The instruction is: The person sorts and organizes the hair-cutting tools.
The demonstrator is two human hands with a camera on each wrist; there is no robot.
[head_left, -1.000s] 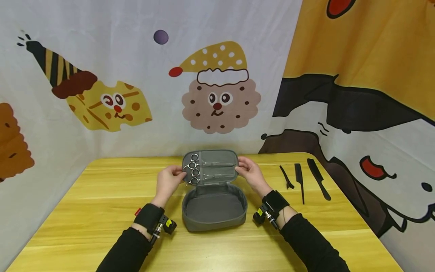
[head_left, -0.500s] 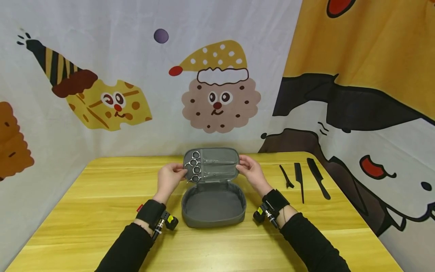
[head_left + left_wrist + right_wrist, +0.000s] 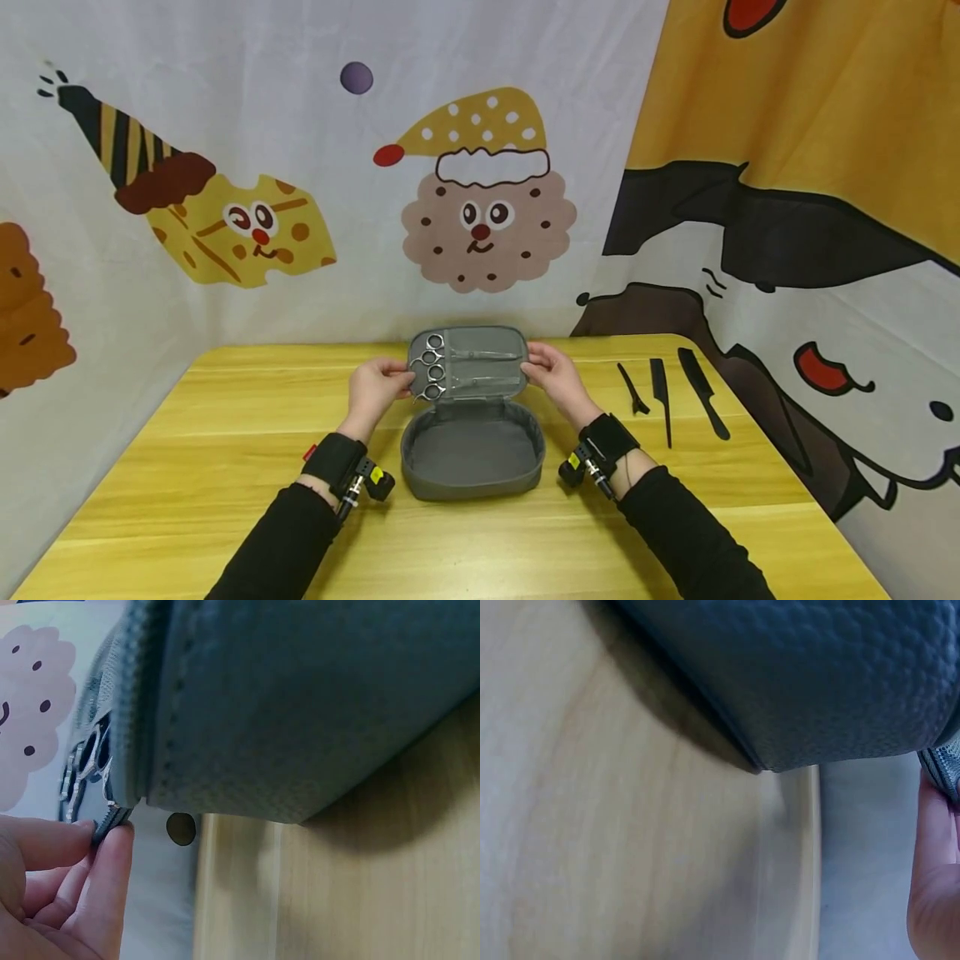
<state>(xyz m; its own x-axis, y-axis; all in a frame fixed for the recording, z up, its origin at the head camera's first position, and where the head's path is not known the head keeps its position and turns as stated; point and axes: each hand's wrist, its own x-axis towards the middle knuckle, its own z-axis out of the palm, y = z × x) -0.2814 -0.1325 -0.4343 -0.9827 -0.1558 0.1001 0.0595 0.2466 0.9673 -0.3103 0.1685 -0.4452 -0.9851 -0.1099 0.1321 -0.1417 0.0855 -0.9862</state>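
Note:
A grey zippered case point(image 3: 472, 487) stands open on the table, its lid point(image 3: 487, 340) raised at the back. Two pairs of scissors point(image 3: 433, 358) sit in the lid's clear pockets, finger rings to the left. My left hand point(image 3: 375, 392) pinches the lid's left edge between thumb and fingers, and the left wrist view shows this pinch point(image 3: 67, 877) close by the scissor rings. With thumb and fingers, my right hand point(image 3: 557, 379) grips the lid's right edge; in the right wrist view only part of that hand point(image 3: 937, 877) shows. The case's grey interior point(image 3: 472, 450) faces up.
To the right on the wooden table point(image 3: 225, 467) lie a black hair clip point(image 3: 633, 390), a black tail comb point(image 3: 660, 396) and a wider black comb with a handle point(image 3: 703, 392). A printed cartoon curtain point(image 3: 360, 208) hangs behind the table's back edge.
Both hands keep hold of the lid. The lid has tipped up slightly and shifted a little to the right, and the left hand has moved slightly with it.

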